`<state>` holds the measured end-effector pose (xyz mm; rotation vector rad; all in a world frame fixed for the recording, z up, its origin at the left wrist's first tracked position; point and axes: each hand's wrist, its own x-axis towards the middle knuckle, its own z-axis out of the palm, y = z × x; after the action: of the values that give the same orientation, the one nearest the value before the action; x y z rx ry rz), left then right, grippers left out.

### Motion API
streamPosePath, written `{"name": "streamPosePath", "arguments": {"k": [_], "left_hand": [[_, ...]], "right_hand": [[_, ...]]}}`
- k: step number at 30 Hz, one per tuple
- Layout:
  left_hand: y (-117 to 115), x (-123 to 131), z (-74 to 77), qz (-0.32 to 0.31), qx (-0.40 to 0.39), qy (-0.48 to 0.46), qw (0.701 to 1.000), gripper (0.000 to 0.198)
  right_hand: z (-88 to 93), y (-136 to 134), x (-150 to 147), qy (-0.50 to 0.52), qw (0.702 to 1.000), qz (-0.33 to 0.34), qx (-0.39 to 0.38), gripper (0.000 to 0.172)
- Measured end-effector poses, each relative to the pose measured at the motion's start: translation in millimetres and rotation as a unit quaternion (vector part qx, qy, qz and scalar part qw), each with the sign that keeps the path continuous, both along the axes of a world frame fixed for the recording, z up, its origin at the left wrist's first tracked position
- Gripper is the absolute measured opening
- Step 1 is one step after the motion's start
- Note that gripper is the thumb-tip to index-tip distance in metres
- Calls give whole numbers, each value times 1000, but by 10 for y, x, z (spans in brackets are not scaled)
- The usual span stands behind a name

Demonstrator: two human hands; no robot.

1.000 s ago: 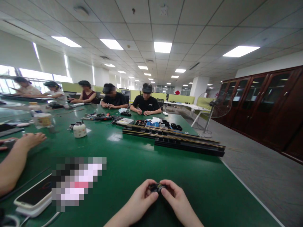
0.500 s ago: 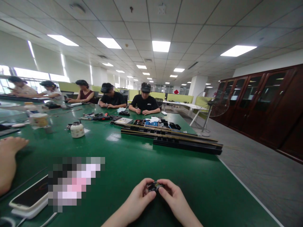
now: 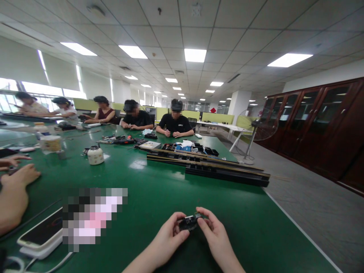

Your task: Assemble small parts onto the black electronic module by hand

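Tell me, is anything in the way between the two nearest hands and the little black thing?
No, nothing visible is in the way. The left hand grips the little black thing directly, and the right hand pinches a small piece at its right end. The long black rails lie farther back.

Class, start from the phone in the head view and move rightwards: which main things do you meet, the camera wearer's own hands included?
phone → white jar → left hand → small dark part → right hand → dark wooden cabinets
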<state>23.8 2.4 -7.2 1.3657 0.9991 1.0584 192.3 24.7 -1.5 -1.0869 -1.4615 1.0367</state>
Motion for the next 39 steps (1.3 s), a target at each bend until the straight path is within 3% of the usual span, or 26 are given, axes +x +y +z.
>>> {"name": "streamPosePath", "arguments": {"k": [11, 22, 27, 35, 39], "left_hand": [[16, -12, -57, -2, 0, -9, 1000, 41], [12, -14, -40, -10, -8, -14, 1000, 40], [11, -7, -22, -14, -8, -20, 1000, 37], [-6, 6, 16, -16, -1, -18, 1000, 36], [-6, -2, 32, -24, 2, -24, 999, 35]], "right_hand": [[70, 83, 162, 68, 989, -133, 0, 42], [92, 103, 326, -3, 968, -247, 52, 50], [117, 55, 273, -77, 975, -199, 65, 38], [171, -110, 54, -85, 996, 32, 24, 26], [156, -112, 11, -96, 993, 58, 23, 26]]}}
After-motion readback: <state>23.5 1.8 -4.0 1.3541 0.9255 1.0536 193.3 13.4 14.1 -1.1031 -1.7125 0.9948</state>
